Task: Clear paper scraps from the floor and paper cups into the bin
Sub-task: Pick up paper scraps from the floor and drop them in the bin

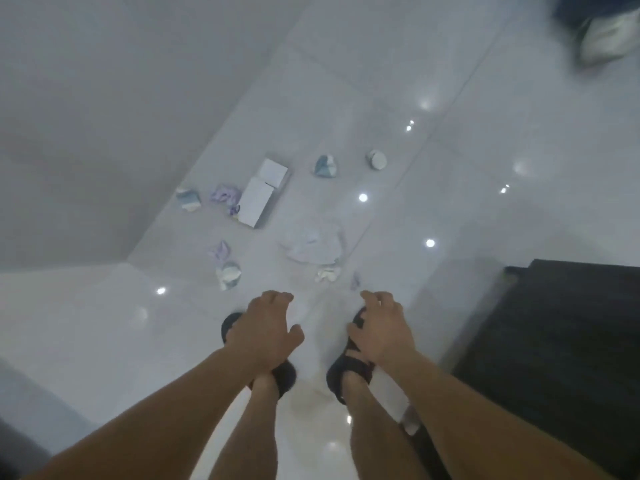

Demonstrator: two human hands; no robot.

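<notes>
head view, left to right: crumpled scraps [188, 199] and a white box [258, 197] litter the floor [485, 150] ahead. left hand [265, 329] and right hand [382, 329] hover, fingers spread, empty. best to crouch and gather the nearest scrap [327, 273] first; no bin visible.

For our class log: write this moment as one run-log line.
left hand: open, empty | right hand: open, empty | paper scraps: on floor

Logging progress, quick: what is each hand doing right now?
Left hand: open, holding nothing.
Right hand: open, holding nothing.
</notes>
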